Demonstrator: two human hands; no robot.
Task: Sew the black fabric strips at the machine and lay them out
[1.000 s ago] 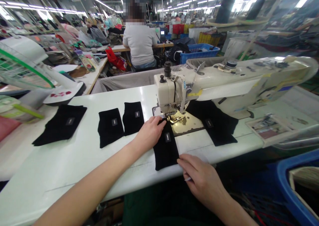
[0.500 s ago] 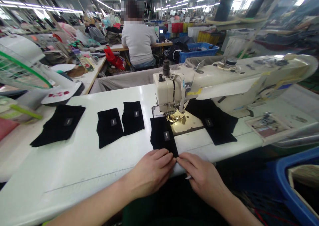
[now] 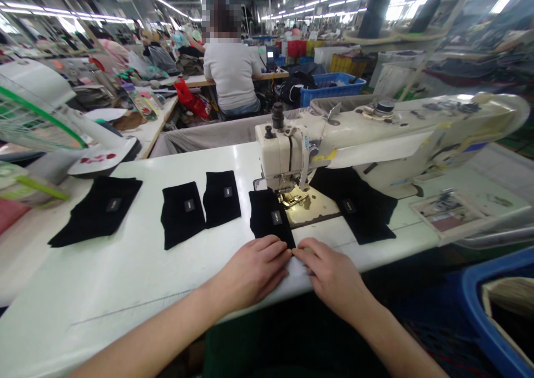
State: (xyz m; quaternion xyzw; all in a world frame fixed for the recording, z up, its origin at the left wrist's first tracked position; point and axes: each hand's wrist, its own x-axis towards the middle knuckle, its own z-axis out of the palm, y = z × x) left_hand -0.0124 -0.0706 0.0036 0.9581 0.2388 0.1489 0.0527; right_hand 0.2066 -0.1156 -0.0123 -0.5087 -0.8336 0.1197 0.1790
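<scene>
From afar, I see the labelled black cloth (image 3: 266,214) lying just before the sewing head (image 3: 276,158). My right hand (image 3: 336,275) pinches its near corner; my left hand (image 3: 252,272) hides the near edge, so its grip I cannot tell. Uneven pulling could perhaps skew the cloth.

Cloth (image 3: 262,214): one piece, black, matte, roughly four-sided. Lies flat just below and slightly right of frame centre. Far edge nearly level; right edge slants down toward the lower right; left edge slightly uneven. Near end covered, outline there not visible. Label (image 3: 276,218): small dark grey rectangle, pale lettering too small to read. Sits flat on the cloth's upper face, toward its right edge, long side running roughly up-down in frame, slightly tilted.
</scene>
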